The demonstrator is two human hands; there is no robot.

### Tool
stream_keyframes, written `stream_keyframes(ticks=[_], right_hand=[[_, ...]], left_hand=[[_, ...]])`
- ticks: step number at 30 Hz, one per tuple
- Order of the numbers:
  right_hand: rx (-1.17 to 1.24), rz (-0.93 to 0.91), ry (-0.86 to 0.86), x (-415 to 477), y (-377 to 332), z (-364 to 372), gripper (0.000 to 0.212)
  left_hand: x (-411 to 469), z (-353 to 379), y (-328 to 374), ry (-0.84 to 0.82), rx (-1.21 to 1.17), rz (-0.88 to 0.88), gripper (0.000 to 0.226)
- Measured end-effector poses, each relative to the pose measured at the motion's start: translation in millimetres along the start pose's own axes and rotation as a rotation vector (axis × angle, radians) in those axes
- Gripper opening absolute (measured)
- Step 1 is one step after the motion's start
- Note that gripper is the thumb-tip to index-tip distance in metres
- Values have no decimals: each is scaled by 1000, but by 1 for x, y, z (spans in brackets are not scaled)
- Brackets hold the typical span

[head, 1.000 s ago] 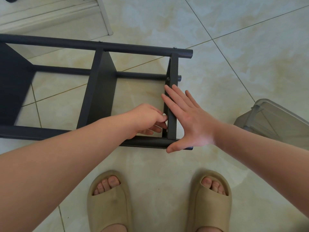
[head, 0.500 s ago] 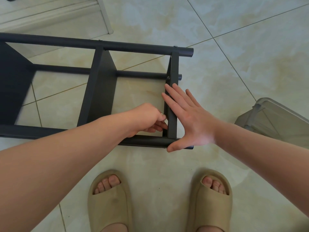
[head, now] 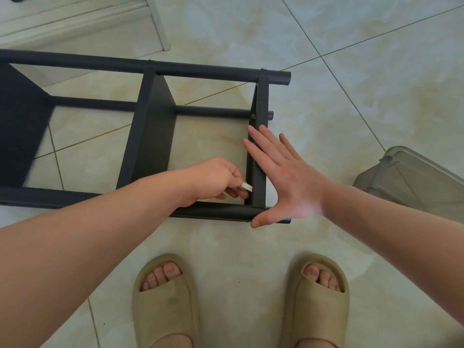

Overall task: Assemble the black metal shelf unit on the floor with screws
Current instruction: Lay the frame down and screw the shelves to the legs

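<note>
The black metal shelf unit (head: 155, 116) lies on its side on the tiled floor, its round tubes running left to right. My right hand (head: 286, 177) lies flat with straight fingers against the end cross panel (head: 259, 156), thumb down by the near tube (head: 221, 212). My left hand (head: 216, 179) reaches inside the frame and pinches a small pale tool (head: 246, 186) against the inner face of that panel near its lower end. A screw head (head: 253, 116) shows near the panel's top.
A grey translucent plastic bin (head: 411, 179) sits on the floor to the right. My two feet in beige slippers (head: 165, 300) stand just in front of the shelf. A white door frame edge (head: 157, 23) is at the back left.
My left hand has turned a little, and the small pale tool now shows between its fingers. The right hand stays pressed on the end panel.
</note>
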State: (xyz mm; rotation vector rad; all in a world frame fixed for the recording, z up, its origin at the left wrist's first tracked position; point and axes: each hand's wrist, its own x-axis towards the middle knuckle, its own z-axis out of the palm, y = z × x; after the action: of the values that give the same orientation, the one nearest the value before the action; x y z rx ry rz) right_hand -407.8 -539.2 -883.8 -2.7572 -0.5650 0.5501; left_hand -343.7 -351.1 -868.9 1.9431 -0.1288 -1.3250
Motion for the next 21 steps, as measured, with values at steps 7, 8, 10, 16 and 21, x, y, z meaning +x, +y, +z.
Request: stream_keyframes(ticks=[7,8,10,16,21], right_hand=[[6,3,2,0,-1,0,142],[8,4,3,0,-1,0,142],[10,4,3,0,0,0,141],[14,4,6,0,0,0,142],[13,-1,10,0,1,1,142]], left_hand=[[-5,-4,-3,-30,107,27,20],[-6,-4,-3,-35,120,29,20],[-6,-3,-4,-39,146,34,18],[-7,-4,-7,-52,230,41,18],[-10,-1,-6,-68,246,24,22]])
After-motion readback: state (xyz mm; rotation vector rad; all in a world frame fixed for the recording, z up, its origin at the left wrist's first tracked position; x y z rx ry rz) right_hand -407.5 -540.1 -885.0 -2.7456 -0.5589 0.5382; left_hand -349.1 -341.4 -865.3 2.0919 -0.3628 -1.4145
